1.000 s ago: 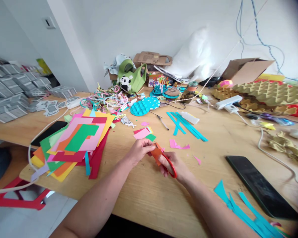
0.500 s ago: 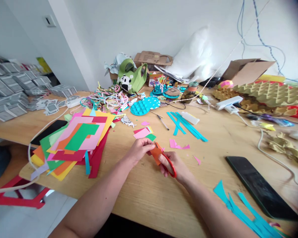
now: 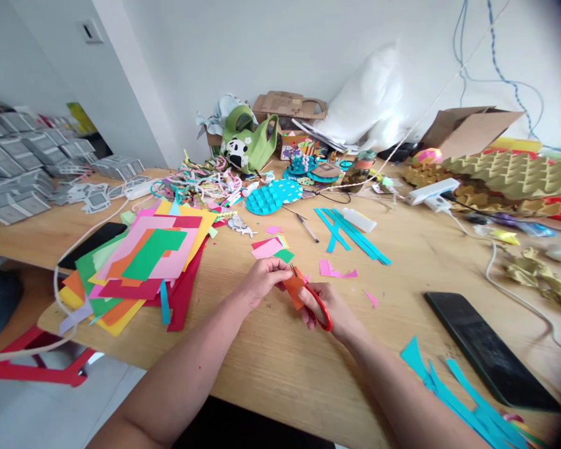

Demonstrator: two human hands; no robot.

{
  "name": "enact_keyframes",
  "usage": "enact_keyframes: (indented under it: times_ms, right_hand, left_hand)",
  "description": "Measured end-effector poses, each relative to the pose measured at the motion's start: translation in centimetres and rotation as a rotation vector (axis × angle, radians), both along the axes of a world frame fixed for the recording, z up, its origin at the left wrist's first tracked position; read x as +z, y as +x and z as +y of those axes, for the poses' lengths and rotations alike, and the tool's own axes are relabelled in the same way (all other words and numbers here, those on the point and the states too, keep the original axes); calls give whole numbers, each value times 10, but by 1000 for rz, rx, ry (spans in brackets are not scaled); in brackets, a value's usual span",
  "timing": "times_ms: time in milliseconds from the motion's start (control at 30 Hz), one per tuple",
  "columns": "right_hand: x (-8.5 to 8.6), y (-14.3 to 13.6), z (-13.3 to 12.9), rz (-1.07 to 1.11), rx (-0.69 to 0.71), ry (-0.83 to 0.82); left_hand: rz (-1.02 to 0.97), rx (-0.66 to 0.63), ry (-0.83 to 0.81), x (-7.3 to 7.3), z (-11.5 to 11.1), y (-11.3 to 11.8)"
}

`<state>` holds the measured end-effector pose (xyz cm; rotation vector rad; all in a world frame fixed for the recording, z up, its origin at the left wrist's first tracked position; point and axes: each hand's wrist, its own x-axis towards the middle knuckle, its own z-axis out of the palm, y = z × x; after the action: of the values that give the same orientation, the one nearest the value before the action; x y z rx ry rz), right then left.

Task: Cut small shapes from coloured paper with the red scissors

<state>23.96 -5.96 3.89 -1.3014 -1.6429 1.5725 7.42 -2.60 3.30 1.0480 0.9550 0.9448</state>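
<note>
Pinched in the fingers of my left hand (image 3: 267, 277) is the upper left edge of a small orange paper piece (image 3: 293, 289). My right hand (image 3: 330, 307) is closed on red-handled scissors (image 3: 326, 318), whose dark blade tips show at the top of the orange paper. The right thumb lies near the paper's lower right edge. Just beyond my hands lie a small stack of pink and yellow paper (image 3: 267, 247) and a green piece (image 3: 285, 255). Pink scraps (image 3: 336, 270) are to the right of the stack.
Coloured sheets (image 3: 154, 255) are piled at the left. Blue strips (image 3: 355, 234), a pen (image 3: 307, 229) and a glue bottle (image 3: 359, 220) lie farther back. A black phone (image 3: 489, 349) rests at the right, near more blue strips (image 3: 462, 399). Egg trays (image 3: 509, 171) stand behind.
The view has shifted very slightly. The scissor blades look a little more apart at the orange paper; both hands keep nearly the same place and hold.
</note>
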Motion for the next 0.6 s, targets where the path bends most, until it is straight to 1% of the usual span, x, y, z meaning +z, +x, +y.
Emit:
enact_keyframes:
  times_ms: [167,400,600]
  right_hand:
    - [2,0,0,-9,4,-4]
    - [-3,1,1,7,10,-5]
    - [-3,1,1,12,-1,-20]
  left_hand:
    - [8,-1,4,-1,1,0]
    - [11,-7,12,0,1,0]
    - [13,-10,5,0,1,0]
